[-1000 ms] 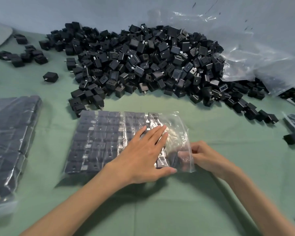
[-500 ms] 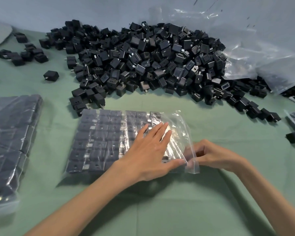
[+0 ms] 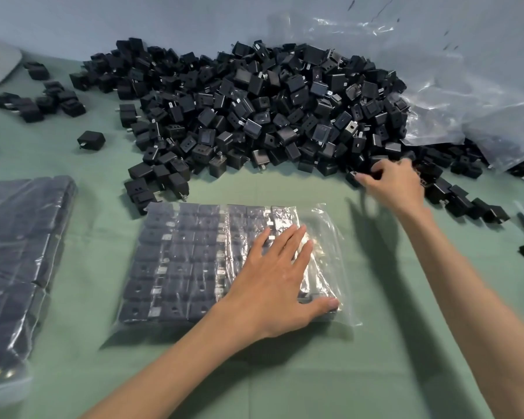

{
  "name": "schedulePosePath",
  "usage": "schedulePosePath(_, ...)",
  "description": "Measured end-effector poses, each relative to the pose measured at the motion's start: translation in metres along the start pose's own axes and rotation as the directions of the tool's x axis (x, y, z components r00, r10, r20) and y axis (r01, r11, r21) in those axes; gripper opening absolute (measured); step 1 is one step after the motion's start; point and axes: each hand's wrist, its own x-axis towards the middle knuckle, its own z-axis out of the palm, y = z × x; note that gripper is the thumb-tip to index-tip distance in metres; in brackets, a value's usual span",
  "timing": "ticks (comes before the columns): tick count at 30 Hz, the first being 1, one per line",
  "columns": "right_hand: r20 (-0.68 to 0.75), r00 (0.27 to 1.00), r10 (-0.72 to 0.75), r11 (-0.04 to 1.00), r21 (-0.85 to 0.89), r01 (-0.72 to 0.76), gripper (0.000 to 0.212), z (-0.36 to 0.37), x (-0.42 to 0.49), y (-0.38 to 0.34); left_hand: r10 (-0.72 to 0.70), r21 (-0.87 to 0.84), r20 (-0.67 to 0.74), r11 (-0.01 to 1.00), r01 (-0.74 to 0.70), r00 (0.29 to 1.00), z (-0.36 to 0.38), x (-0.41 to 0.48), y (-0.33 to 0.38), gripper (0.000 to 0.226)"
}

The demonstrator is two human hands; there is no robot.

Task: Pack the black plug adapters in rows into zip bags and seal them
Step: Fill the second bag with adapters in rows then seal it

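Right hand (image 3: 390, 186) gone from bag (image 3: 330, 237) mouth to pile (image 3: 254, 110); grip unclear. Left hand (image 3: 273, 285) flat, pressing rows (image 3: 179, 252). Open mouth: end row could topple.

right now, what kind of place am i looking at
Probably a small packing bench: a big heap of loose black plug adapters on a green-covered table, one zip bag filled in neat rows, and more bagged adapters at the left.

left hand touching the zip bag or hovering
Touching. The head view shows the left hand lying flat on the zip bag, thumb at its near edge.
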Motion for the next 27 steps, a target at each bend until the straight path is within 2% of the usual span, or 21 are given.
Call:
schedulePosePath(2, 0.005, 1.000, 0.025, 0.997, -0.079, -0.025, 0.041, 0.019, 0.004, -0.003, 0.002, -0.005, 0.000, 1.000, -0.002, 1.000, 0.000, 0.000, 0.000, 0.099)
schedulePosePath(6, -0.187, 0.981, -0.053, 0.999, -0.023, 0.049, 0.030, 0.033, 0.003, 0.002, 0.002, -0.010, 0.000, 1.000, -0.002, 1.000, -0.001, -0.001, 0.000, 0.099)
schedulePosePath(9, -0.284, 0.959, -0.010, 0.999, 0.039, 0.023, 0.041, 0.035, 0.002, 0.010, 0.003, -0.008, -0.002, 1.000, -0.003, 1.000, 0.000, 0.000, 0.000, 0.099)
schedulePosePath(12, -0.218, 0.975, 0.038, 0.999, 0.012, -0.036, 0.050, 0.034, 0.002, 0.019, 0.006, -0.011, -0.005, 1.000, -0.006, 1.000, -0.001, 0.000, 0.000, 0.100)
schedulePosePath(14, -0.158, 0.987, -0.001, 1.000, 0.026, 0.005, 0.038, 0.032, 0.000, 0.020, 0.006, -0.012, -0.002, 1.000, -0.006, 1.000, -0.001, -0.001, 0.000, 0.100)
schedulePosePath(17, -0.196, 0.980, 0.020, 0.987, 0.162, 0.013, 0.024, 0.019, -0.016, 0.019, 0.004, -0.021, -0.007, 1.000, -0.004, 1.000, -0.002, 0.000, -0.001, 0.101)
schedulePosePath(18, -0.163, 0.987, 0.006, 0.966, 0.256, 0.037, 0.018, 0.014, -0.027, 0.020, 0.005, -0.027, -0.009, 1.000, -0.005, 1.000, -0.002, 0.000, 0.000, 0.102)
schedulePosePath(20, 0.037, 0.993, -0.114, 0.859, 0.505, 0.080, 0.007, 0.004, -0.058, 0.024, -0.003, -0.044, -0.018, 0.999, 0.002, 1.000, -0.003, 0.000, 0.000, 0.102)
schedulePosePath(22, 0.287, 0.916, -0.280, 0.745, 0.667, 0.018, 0.019, -0.004, -0.099, 0.025, -0.016, -0.059, -0.035, 0.998, 0.014, 0.999, -0.002, 0.000, 0.000, 0.105)
schedulePosePath(23, 0.349, 0.870, -0.349, 0.706, 0.708, -0.001, 0.023, -0.004, -0.115, 0.026, -0.022, -0.062, -0.043, 0.998, 0.020, 0.999, -0.002, 0.000, -0.001, 0.107)
schedulePosePath(25, 0.364, 0.821, -0.439, 0.624, 0.781, -0.013, 0.025, -0.002, -0.135, 0.025, -0.032, -0.067, -0.047, 0.997, 0.029, 0.998, -0.001, 0.000, -0.001, 0.110)
schedulePosePath(27, 0.361, 0.803, -0.474, 0.558, 0.829, -0.043, 0.021, 0.001, -0.144, 0.023, -0.035, -0.075, -0.046, 0.997, 0.031, 0.998, -0.001, 0.000, -0.001, 0.112)
